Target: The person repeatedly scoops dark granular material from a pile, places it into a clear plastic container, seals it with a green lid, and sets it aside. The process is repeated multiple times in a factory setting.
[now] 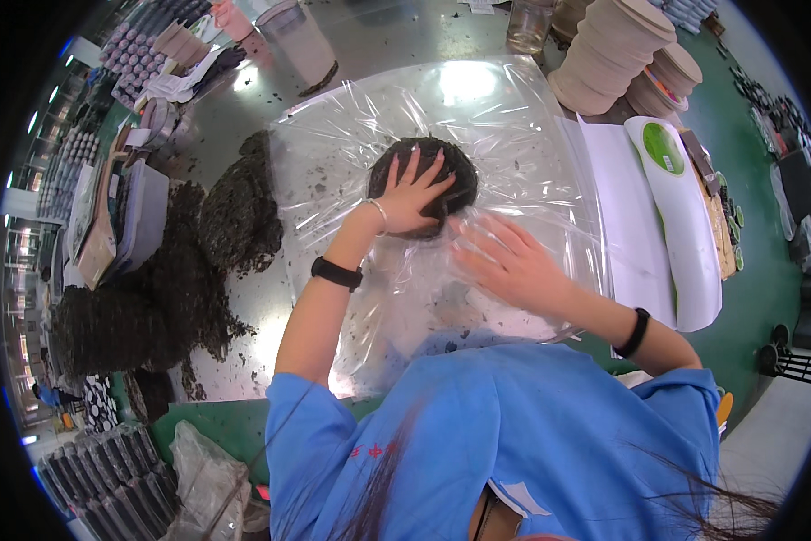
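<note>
On a sheet of clear plastic film (pixel 514 149) in front of me lies a round, dark, compressed cake (pixel 463 162), which looks like pressed tea. My left hand (pixel 412 193) rests flat on top of the cake, its fingers spread. Beside the cake's lower right edge, my right hand (pixel 503 260) is at the crinkled film, partly blurred, with part of the film over its fingers. Whether it grips the film is not clear. Left of the sheet are stacked dark round cakes (pixel 240 209) and loose dark crumbs.
A grey plastic bin (pixel 148 209) stands on the left. Stacks of pale round discs (pixel 602 61) are at the back right, near a clear cup (pixel 527 30). White sheets with a green oval label (pixel 669 223) lie right. A clear cylindrical container (pixel 300 44) is at the back.
</note>
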{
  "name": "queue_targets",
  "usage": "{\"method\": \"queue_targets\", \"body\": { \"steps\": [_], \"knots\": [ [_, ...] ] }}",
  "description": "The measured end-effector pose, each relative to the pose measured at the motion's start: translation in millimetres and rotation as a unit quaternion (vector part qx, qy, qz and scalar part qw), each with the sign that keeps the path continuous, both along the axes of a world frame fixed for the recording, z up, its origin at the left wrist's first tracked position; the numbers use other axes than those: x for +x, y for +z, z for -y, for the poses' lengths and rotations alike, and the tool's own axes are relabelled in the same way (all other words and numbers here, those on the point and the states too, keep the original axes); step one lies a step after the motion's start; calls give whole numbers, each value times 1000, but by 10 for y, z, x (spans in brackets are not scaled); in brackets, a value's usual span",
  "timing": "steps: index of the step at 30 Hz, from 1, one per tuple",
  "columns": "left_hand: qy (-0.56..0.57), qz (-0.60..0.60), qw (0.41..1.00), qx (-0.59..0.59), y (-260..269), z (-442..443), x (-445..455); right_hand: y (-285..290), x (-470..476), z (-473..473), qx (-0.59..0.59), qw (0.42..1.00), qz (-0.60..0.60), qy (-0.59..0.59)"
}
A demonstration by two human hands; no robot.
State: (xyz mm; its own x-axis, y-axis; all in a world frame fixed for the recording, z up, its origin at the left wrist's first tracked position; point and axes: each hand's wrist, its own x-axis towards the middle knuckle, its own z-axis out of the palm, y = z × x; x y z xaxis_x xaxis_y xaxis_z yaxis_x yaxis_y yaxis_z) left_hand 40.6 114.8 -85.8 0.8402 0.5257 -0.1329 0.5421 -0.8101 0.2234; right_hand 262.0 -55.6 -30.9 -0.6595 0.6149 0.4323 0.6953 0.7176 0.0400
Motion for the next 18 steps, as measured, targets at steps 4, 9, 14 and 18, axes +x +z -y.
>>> {"method": "queue_targets", "body": {
  "steps": [4,9,14,18],
  "knots": [
    [129,60,968,-208,562,-134,-268,24,-425,-532,-9,1000,-22,-16],
    [205,409,889,22,1739,803,-362,-465,-483,-866,-107,993,-45,-12],
    [53,298,869,-391,1350,1631,-491,-603,-507,-860,-92,989,-115,-21],
    [291,338,890,-98,-108,1433,-523,-535,-547,-834,-138,979,-148,-32]
  ]
}}
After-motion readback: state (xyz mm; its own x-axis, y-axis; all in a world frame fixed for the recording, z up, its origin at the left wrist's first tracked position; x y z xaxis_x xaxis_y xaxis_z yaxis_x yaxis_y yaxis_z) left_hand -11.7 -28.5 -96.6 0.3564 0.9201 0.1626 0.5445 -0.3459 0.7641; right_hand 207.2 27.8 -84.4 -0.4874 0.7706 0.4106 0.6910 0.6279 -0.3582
